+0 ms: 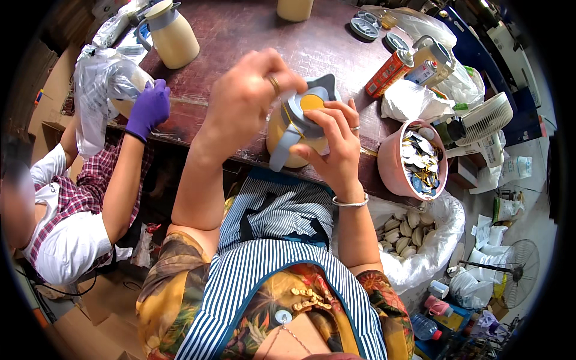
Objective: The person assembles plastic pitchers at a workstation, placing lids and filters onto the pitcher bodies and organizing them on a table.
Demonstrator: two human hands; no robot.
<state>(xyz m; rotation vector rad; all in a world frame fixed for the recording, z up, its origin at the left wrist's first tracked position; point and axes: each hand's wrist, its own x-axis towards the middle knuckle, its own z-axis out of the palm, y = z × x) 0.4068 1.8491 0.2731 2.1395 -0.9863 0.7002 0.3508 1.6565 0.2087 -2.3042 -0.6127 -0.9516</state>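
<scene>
In front of me on the table stands a cream jug [276, 133] with a grey collar, lid and handle, its handle towards me. A round yellow tag [311, 103] lies on the lid, and a thin yellow cord [289, 120] runs down beside it. My left hand [249, 96], slightly blurred, is raised at the left of the lid with its fingers curled together; what they pinch is hidden. My right hand [337, 135] grips the jug's top from the right, fingertips on the tag and thumb near the handle.
To the right, a pink bucket [393, 171] holds tags with cords. Below it is a plastic-lined container [447, 234] of cream pieces. A spray can [389, 73], grey lids [364, 28] and a fan [486, 120] are nearby. Left, a co-worker's purple-gloved hand [149, 111] handles a bagged jug near another jug [174, 39].
</scene>
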